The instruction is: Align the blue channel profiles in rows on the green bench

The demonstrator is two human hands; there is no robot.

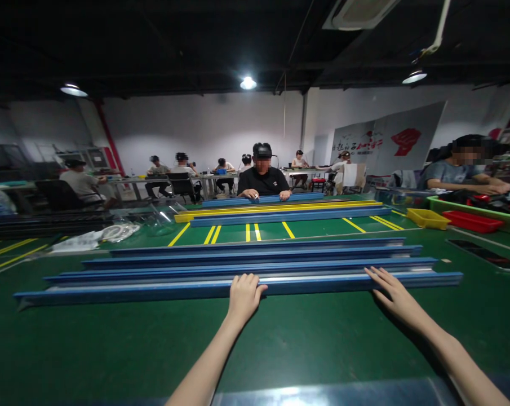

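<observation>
Several long blue rails lie side by side across the green table. My left hand (244, 294) rests on the nearest blue rail (153, 294) near its middle, fingers curled over its upper edge and thumb out to the right. Toward the right end of the same rail, my right hand (392, 293) lies with its fingers spread, the fingertips touching the rail's top edge. Behind the nearest rail, another blue rail (136, 273) runs parallel to it, with further ones beyond.
Across the green table (280, 344), a person in black (263, 180) has both hands at a far blue rail (221, 202). A yellow rail (280, 208), yellow tray (428, 219), red tray (472, 221) and dark phone-like slab (487, 255) lie farther off. Plastic wrap (119, 231) sits left.
</observation>
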